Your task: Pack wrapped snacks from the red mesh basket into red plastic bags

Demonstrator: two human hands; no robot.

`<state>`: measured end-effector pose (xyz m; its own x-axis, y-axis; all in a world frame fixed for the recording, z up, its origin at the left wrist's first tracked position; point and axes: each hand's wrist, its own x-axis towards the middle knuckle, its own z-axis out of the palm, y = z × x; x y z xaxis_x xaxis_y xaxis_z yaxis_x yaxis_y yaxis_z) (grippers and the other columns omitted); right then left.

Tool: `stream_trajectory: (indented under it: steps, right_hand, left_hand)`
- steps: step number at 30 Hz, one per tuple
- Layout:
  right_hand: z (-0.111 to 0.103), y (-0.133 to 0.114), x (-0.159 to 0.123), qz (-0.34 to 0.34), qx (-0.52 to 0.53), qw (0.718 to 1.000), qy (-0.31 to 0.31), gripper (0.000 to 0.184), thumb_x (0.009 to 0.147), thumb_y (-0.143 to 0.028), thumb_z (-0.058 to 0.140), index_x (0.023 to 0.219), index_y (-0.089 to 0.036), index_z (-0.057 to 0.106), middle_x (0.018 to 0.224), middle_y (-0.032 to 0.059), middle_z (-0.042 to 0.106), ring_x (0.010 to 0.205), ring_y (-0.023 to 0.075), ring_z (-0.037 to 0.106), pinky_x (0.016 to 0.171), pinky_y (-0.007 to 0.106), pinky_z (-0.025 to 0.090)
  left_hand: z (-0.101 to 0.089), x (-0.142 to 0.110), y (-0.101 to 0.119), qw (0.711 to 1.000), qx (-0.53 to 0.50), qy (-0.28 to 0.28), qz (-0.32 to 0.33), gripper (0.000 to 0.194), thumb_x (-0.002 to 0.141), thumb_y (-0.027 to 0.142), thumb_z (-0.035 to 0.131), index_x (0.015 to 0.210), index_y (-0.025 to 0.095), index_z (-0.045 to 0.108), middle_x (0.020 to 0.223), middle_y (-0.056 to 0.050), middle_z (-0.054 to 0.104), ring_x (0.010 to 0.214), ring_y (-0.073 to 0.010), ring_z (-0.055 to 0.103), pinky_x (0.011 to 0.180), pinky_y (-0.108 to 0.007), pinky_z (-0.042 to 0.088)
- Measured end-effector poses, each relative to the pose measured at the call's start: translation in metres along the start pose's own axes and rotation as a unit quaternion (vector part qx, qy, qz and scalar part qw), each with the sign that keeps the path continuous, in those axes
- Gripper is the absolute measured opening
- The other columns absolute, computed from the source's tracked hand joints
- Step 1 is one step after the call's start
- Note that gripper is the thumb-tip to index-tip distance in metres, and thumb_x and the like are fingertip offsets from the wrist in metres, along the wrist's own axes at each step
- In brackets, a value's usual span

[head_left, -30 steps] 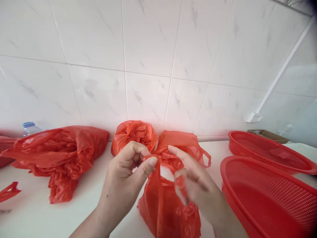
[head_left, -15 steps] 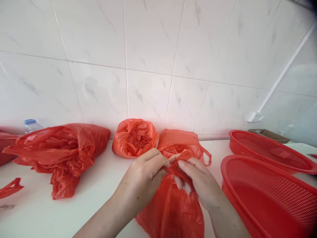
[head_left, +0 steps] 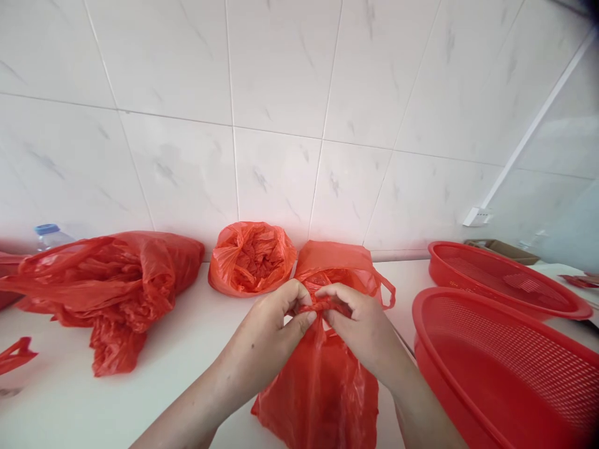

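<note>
A red bag is sitting on the table, and the left hand and right hand are pinching its twisted top. Pulling evenly would likely be sparing the thin plastic. Beyond, a rounder bag is resting near the wall.

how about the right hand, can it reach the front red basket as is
Probably yes: the right hand is near the front red basket, and nothing visible stands between them. Its fingers hold the nearest red bag, though, so they would likely need to let go first.
</note>
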<state>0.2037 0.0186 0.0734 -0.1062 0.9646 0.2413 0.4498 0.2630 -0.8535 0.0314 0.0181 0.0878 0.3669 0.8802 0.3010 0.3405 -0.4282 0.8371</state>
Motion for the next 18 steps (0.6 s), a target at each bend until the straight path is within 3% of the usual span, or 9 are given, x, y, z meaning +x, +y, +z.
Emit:
stream_trajectory:
  steps: [3,7,9,11,15,18]
  right_hand:
    - [-0.002,0.003,0.002,0.004,0.0,1.0,-0.025,0.035,0.081,-0.013,0.042,0.102,-0.027,0.066,0.081,-0.0025,0.066,0.069,0.0118,0.057,0.064,0.026,0.044]
    - [-0.011,0.011,0.006,0.0,0.143,0.987,-0.078,0.032,0.084,-0.024,0.049,0.112,-0.023,0.064,0.1,0.0029,0.068,0.091,0.0165,0.061,0.082,0.031,0.047]
    - [-0.013,0.019,0.012,0.011,0.196,0.979,-0.058,0.03,0.085,-0.031,0.051,0.109,-0.021,0.066,0.105,0.0051,0.067,0.096,0.0183,0.061,0.086,0.033,0.047]
    - [-0.01,0.031,0.02,0.032,0.197,0.98,-0.007,0.027,0.081,-0.029,0.054,0.102,-0.019,0.068,0.105,0.0059,0.068,0.095,0.0191,0.062,0.084,0.033,0.048]
    - [0.001,0.061,0.038,0.056,0.084,0.992,0.076,0.027,0.074,-0.018,0.052,0.093,-0.017,0.07,0.102,0.0059,0.07,0.098,0.0197,0.062,0.09,0.034,0.046]
    - [0.007,0.085,0.048,0.065,0.041,0.992,0.101,0.027,0.07,-0.014,0.049,0.088,-0.015,0.07,0.102,0.0079,0.069,0.103,0.0206,0.06,0.096,0.035,0.042]
  left_hand:
    - [0.001,0.001,-0.003,1.0,0.026,-0.007,0.007,0.01,0.086,0.017,0.046,0.078,0.022,0.05,0.079,0.004,0.059,0.074,-0.0126,0.053,0.064,-0.024,0.038]
    - [0.0,0.0,-0.006,0.99,0.125,0.015,0.059,0.01,0.083,0.014,0.052,0.075,0.021,0.053,0.083,0.002,0.057,0.076,-0.0134,0.053,0.066,-0.025,0.039]
    - [-0.001,-0.002,-0.003,0.981,0.167,0.008,0.102,0.013,0.08,0.011,0.055,0.072,0.02,0.053,0.082,0.002,0.054,0.077,-0.0134,0.051,0.067,-0.025,0.038]
    - [-0.002,-0.006,0.004,0.972,0.188,-0.048,0.135,0.018,0.076,0.005,0.056,0.067,0.019,0.051,0.079,0.002,0.053,0.074,-0.0123,0.05,0.066,-0.024,0.038]
    - [0.002,-0.018,0.015,0.942,0.162,-0.247,0.157,0.024,0.072,0.0,0.054,0.059,0.019,0.047,0.073,0.004,0.055,0.063,-0.0101,0.05,0.056,-0.022,0.038]
    - [0.005,-0.027,0.017,0.934,0.077,-0.314,0.151,0.023,0.076,0.005,0.056,0.06,0.022,0.053,0.063,0.004,0.055,0.057,-0.0104,0.052,0.053,-0.022,0.041]
